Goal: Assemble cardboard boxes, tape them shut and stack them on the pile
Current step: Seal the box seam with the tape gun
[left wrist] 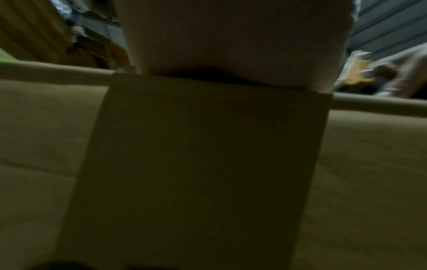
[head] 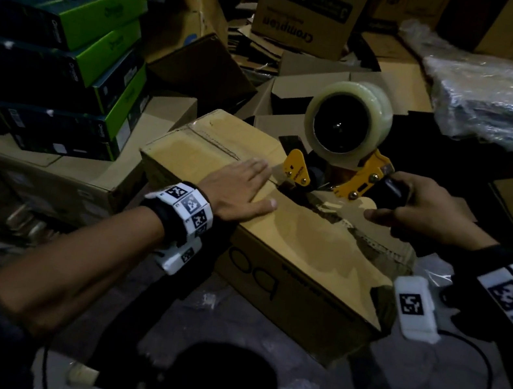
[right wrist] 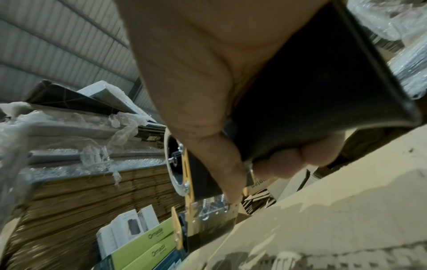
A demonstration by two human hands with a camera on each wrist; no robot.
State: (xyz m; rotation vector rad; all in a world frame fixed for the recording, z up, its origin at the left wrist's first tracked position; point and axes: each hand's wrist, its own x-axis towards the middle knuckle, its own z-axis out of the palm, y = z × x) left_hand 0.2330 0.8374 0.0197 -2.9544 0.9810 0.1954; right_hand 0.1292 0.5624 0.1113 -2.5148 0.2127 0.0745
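Cardboard box (head: 276,228) sits among other cartons, its top flaps closed. Left hand (head: 235,187) lies flat on its top; right hand (head: 417,209) grips the tape gun (head: 342,147) at the seam. It looks light, stiff, easily dented; lift by the bottom edges.
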